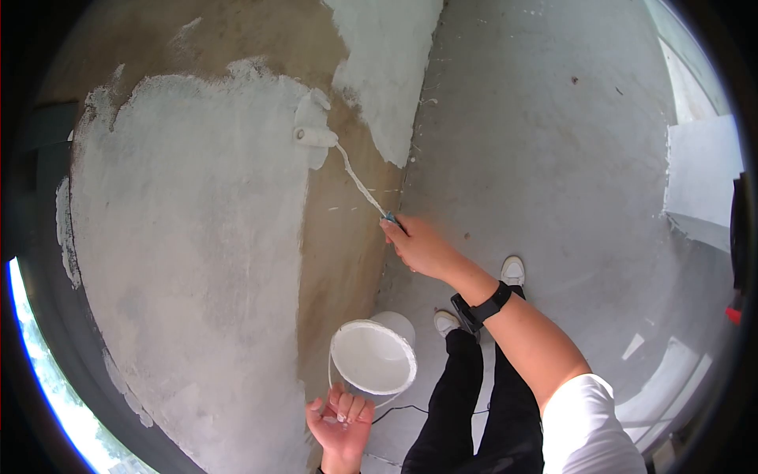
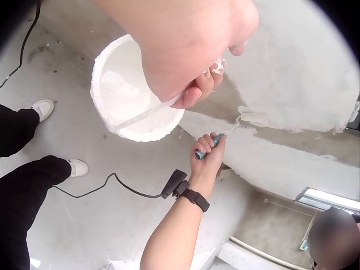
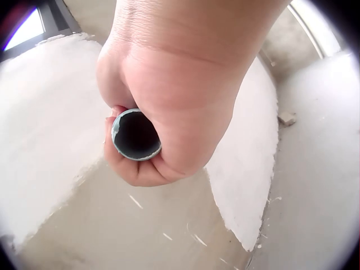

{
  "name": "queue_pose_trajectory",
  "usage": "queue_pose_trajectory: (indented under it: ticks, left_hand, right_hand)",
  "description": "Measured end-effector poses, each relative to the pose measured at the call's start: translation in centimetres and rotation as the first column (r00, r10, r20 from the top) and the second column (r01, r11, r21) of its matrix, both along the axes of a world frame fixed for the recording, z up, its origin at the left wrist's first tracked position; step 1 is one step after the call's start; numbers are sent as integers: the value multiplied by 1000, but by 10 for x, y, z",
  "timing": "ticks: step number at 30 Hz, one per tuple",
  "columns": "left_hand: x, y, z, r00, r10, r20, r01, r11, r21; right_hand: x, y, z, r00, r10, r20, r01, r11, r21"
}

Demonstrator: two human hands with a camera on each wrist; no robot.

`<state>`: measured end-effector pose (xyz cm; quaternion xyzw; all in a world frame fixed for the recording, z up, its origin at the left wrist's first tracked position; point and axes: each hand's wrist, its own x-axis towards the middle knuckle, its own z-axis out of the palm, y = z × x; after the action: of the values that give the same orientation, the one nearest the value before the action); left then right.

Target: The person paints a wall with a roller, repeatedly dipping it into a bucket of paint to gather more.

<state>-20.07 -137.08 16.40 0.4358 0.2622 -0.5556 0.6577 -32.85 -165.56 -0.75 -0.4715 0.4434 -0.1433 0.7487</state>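
The right hand [image 1: 422, 246] grips the blue-green handle [image 1: 392, 221] of a paint roller; its hollow handle end [image 3: 136, 135] faces the right wrist camera. The white roller head [image 1: 316, 137] lies against the wall at the edge of the white paint [image 1: 197, 197], beside bare brown wall [image 1: 339, 237]. Below, the left hand [image 1: 341, 419] has its fingers curled round the thin handle [image 2: 147, 114] of a white bucket [image 2: 100, 101], which hangs beside the legs. White paint is inside the bucket, and white smears mark the left fingers [image 2: 207, 81].
Two shoes [image 1: 512, 271] and dark-trousered legs stand on the grey floor [image 1: 545, 158], right of the wall. A black cable [image 2: 112, 175] runs by the legs. A white block-like ledge [image 1: 703, 174] is at the right. Another person's head [image 2: 334, 239] shows at the lower right.
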Motion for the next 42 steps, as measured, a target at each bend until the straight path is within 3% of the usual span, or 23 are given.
queue_pose_trajectory:
  ticks: [5, 8, 12, 14, 17, 21, 23, 24, 26, 28, 30, 34, 36, 42]
  left_hand:
    - [-2, 4, -1, 1000, -7, -4, 7, 1000, -11]
    - [-5, 5, 1, 1000, -10, -4, 10, 1000, -8]
    - [-10, 6, 5, 1000, 2, -3, -2, 1000, -1]
    - [-13, 6, 7, 1000, 3, -4, -3, 1000, -3]
    - [-20, 4, 9, 999, 34, -6, -34, 999, 14]
    - [-28, -2, 12, 999, 52, 7, -52, 998, 23]
    - [-33, -6, 12, 998, 58, 13, -59, 998, 35]
    - [-33, -7, 11, 998, 66, 18, -67, 997, 47]
    - [-36, -7, 11, 997, 80, 18, -81, 995, 59]
    - [-41, -8, 12, 997, 73, 31, -74, 997, 35]
    - [-47, -9, 15, 995, 87, 40, -88, 996, 31]
    - [-62, -16, 23, 983, 166, 73, -170, 984, 56]
    - [-67, -19, 27, 976, 203, 81, -207, 977, 50]
    - [-72, -12, 29, 946, 309, 96, -314, 948, 43]
  right_hand:
    - [-2, 67, -17, 994, 78, 73, -70, 992, -102]
    - [-11, 62, -1, 993, 103, 58, -103, 995, 4]
    - [-7, 25, -3, 999, 22, 42, -18, 995, -96]
    - [-6, -9, 12, 994, -36, 103, 19, 987, 162]
    - [-3, -44, 13, 969, -138, 205, 74, 953, 294]
    - [-3, -28, 21, 971, -124, 204, 56, 949, 311]
    - [-7, -1, 18, 993, 44, 106, -65, 976, 210]
    - [-9, 8, 15, 993, 51, 103, -72, 975, 208]
    - [-15, 24, 7, 988, 151, 26, -151, 988, -30]
    - [-22, 22, 2, 991, 127, 29, -125, 991, -47]
    - [-29, 4, -5, 997, 77, 28, -68, 970, -235]
    - [-18, -43, -3, 996, 65, 55, -55, 984, -171]
    - [-12, -50, -2, 996, 28, 82, -27, 999, -18]
    - [-13, 28, -2, 991, 136, 6, -133, 979, -153]
